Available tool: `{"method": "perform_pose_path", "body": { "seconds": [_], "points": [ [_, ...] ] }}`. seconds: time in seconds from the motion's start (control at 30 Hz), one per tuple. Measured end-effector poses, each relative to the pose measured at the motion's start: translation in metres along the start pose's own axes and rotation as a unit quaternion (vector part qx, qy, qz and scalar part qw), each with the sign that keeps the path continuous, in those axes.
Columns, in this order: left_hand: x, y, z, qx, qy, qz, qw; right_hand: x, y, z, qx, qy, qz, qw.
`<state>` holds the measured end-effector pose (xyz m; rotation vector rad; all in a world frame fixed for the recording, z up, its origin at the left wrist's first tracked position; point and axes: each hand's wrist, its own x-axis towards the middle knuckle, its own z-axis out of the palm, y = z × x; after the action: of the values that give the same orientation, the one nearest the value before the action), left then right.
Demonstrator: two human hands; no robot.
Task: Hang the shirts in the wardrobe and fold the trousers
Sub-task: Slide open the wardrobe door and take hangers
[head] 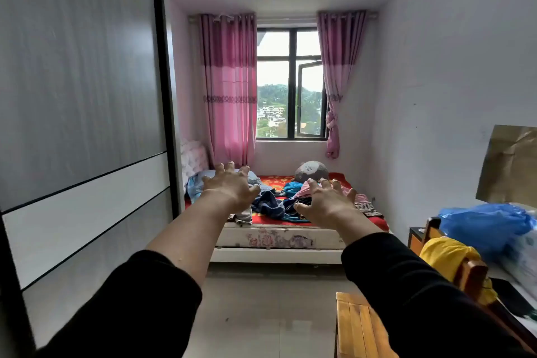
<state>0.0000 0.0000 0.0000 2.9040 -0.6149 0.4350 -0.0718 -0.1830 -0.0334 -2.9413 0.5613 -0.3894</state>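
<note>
Arms out: left hand and right hand, fingers spread, gripping nothing. At 12 o'clock, clothes heap on bed; wardrobe at 9.

Clear passage between wardrobe and wooden chair.
The tiled floor lies open up to the bed; the wardrobe walls the left, wooden chair and blue bag crowd the right.
</note>
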Motion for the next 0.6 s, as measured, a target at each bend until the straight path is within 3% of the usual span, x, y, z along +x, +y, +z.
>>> {"method": "perform_pose_path", "body": {
  "seconds": [0.3,0.6],
  "points": [
    [0.029,0.005,0.031,-0.009,0.050,-0.002,0.999,0.038,0.000,0.022,-0.002,0.035,-0.033,0.999],
    [0.118,-0.040,0.080,0.012,0.033,-0.036,0.999,0.141,-0.043,0.078,0.006,0.026,-0.074,0.997]
  ]
}}
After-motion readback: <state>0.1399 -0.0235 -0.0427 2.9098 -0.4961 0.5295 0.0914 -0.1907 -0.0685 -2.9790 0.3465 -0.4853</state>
